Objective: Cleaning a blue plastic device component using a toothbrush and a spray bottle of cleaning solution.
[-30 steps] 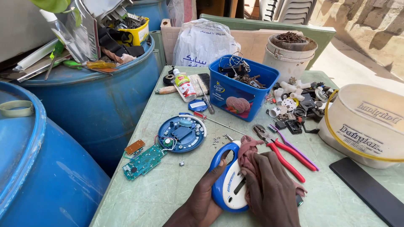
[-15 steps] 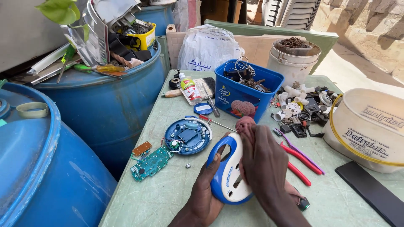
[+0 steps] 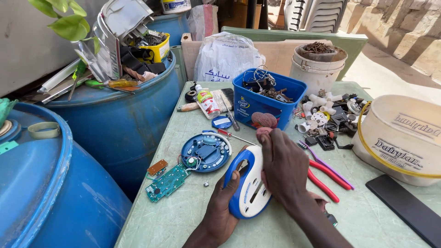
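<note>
A blue and white plastic device shell [image 3: 250, 186] stands on edge on the green table [image 3: 193, 216]. My left hand [image 3: 221, 209] grips it from below at its left side. My right hand [image 3: 284, 166] lies over its right side and top, and a reddish cloth [image 3: 264, 132] shows at the fingertips. To the left lie a round blue base [image 3: 205, 152] with wires and a green circuit board [image 3: 166, 182], joined by thin wires. A small orange board [image 3: 157, 166] sits beside them.
Red-handled pliers [image 3: 324, 178] lie right of my hand. A blue tub [image 3: 266, 97] of metal parts, a glue bottle [image 3: 207, 101], white fittings [image 3: 321, 112], a cream bucket [image 3: 404, 138] and a black slab [image 3: 406, 206] fill the table. Blue barrels [image 3: 105, 119] stand left.
The shell has been tipped more upright and my right hand has slid up over its top. The view has shifted a little toward the table's far end.
</note>
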